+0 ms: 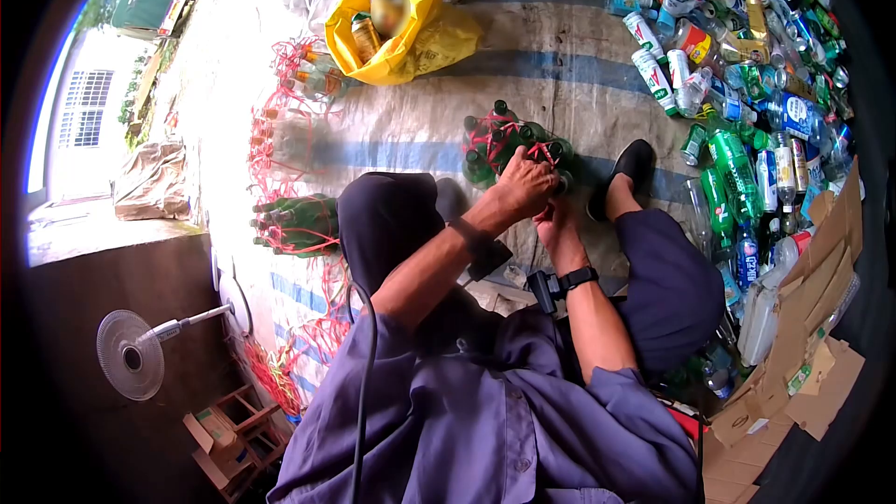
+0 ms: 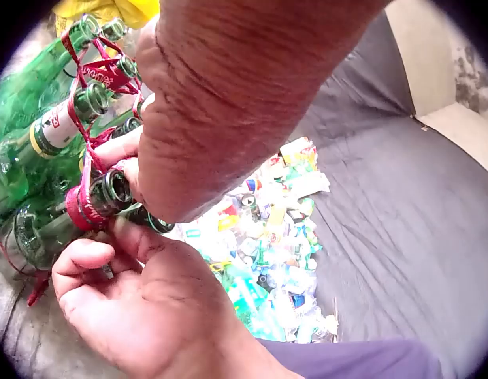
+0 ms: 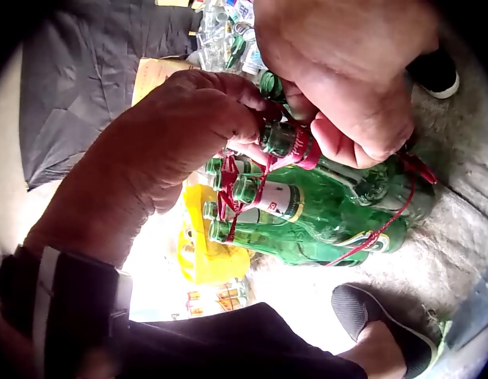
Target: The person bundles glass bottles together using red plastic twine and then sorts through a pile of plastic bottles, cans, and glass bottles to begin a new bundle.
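We see a white fan [image 1: 131, 355] beside a brown wall [image 1: 112, 266]. In the head view, above the fan, bright light shines around a window with bars [image 1: 84, 110]. Below the fan we see a wooden frame [image 1: 254, 415]. Right of the fan, a pale sheet with blue stripes [image 1: 411, 121] covers the floor.

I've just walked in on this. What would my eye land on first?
Probably the sprawling heap of bottles and cans along the right of the overhead view. Then the bright yellow bag near the top, and, in the middle, two bare hands working at the necks of green bottles bundled with red ties.
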The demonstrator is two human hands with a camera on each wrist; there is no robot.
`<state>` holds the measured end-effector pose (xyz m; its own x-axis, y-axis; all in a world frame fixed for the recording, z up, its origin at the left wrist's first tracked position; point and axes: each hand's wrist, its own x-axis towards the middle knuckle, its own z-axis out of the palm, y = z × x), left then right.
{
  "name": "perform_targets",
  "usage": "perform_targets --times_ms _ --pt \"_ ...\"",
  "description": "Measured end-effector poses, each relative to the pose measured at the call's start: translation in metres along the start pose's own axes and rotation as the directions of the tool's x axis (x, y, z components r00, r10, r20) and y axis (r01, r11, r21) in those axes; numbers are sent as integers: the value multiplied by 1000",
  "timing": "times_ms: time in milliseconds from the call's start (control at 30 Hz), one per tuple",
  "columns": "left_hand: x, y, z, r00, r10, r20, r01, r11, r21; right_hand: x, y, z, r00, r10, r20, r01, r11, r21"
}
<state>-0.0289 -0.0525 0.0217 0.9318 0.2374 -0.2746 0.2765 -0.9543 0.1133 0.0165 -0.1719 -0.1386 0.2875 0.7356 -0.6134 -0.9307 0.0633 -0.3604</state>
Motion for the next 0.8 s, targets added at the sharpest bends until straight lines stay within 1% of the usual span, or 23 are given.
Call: perform_targets --times_ms 33,67,133,267,333,367,433,467,533,567,633,667,700,733,767,800 --pt "-1 0 2 999 11 -41 -11 1000 -10 -2 -1 3 1000 -13 -1 13 999 -39" --pt "-1 0 3 999 12 -41 -12 1000 -9 -4 -1 6 1000 -14 -1 14 999 -37" --pt "-1 3 -2 999 19 -36 -18 1000 13 -6 -2 15 989 60 -137 -48 995 91" --pt "0 4 1 999 12 -40 -11 1000 25 -7 -3 18 989 75 -126 -58 989 134" --pt "0 4 1 998 40 -45 -40 999 1 -9 -2 18 997 20 -77 -13 996 94" --pt "0 5 2 998 43 -44 -43 999 2 -9 -2 18 997 19 -78 -11 995 96" --pt "0 8 -2 998 17 -52 -16 999 30 -8 -7 25 986 73 -149 -54 990 129" --pt "1 9 -4 999 19 -51 -18 999 32 -9 -9 27 986 72 -150 -53 990 131" --pt "2 9 -13 998 55 -37 -49 988 146 -13 -13 31 987 105 -125 -88 987 136" --pt "1 10 -14 998 57 -36 -51 988 147 -16 -13 33 987 105 -125 -87 987 138" --pt "1 8 -8 998 -43 41 43 999 10 -23 -14 40 988 48 -146 -23 986 166" --pt "3 5 -2 997 -58 54 58 998 4 -25 -17 42 988 45 -147 -20 985 170" --pt "3 5 -8 997 -52 56 52 999 5 -29 -22 47 982 81 -172 -52 984 170" --pt "2 4 -13 995 -80 65 83 995 -57 -33 -27 52 973 117 -196 -84 982 170" --pt "1 4 -19 991 -106 76 115 986 -118 -33 -28 53 973 114 -200 -79 982 174" --pt "-2 5 -28 995 -79 60 87 985 -151 -31 -26 51 975 107 -195 -71 981 183"
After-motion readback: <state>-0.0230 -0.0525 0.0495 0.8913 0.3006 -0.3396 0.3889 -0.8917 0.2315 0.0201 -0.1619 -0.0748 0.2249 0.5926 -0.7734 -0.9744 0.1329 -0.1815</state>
